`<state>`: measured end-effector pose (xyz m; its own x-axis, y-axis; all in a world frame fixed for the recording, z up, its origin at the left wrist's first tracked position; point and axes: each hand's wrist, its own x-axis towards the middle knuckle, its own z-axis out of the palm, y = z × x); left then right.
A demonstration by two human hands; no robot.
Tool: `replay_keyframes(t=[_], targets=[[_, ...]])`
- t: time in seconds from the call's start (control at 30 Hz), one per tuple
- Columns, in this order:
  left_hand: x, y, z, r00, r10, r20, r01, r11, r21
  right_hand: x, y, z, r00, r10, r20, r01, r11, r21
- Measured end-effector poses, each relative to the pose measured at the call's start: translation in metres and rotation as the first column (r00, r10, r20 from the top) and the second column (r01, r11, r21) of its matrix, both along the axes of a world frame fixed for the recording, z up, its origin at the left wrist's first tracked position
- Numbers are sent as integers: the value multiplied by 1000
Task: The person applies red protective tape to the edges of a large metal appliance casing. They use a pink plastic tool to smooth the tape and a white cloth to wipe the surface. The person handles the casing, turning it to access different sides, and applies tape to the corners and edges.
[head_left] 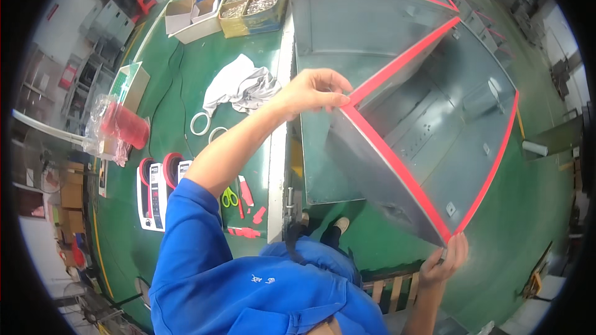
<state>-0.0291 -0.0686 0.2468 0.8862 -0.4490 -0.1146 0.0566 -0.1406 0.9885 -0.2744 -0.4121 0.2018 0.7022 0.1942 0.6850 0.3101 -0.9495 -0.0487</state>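
Observation:
A large grey sheet-metal box (372, 177) stands tilted in front of me, its open side facing up. Red tape (397, 170) runs along the rim of that opening. At the far left corner my left hand (318, 92) pinches the taped rim between thumb and fingers. My right hand (444, 259) has its fingers closed round the near corner, where two taped edges meet. Inside the box I see small holes and clips on the walls. The underside of the box is hidden.
Left of me, a green-topped table (205, 74) carries a white cloth (241, 84), tape dispensers (160, 189), green-handled scissors (230, 197), red tape scraps (243, 232) and bins of small metal parts (251, 3). Another red-edged metal box (366, 22) stands beyond.

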Motion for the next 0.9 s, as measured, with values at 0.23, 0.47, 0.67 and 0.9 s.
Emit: replay_keyframes(t=[0.23,0.47,0.67,0.9], targets=[[-6,4,-18,951,15,-308,-133,920,-368,2,-4,-9,999,-3,34,2,1000,25],[-20,-15,-10,987,128,-95,-139,982,-125,6,-29,-10,990,140,13,-140,990,-29],[-26,-26,-10,948,274,-160,-303,932,-200,38,-62,-1,840,543,9,-542,839,-50],[-42,-46,-25,830,552,-76,-551,792,-264,99,-83,38,401,905,-138,-911,410,40]])
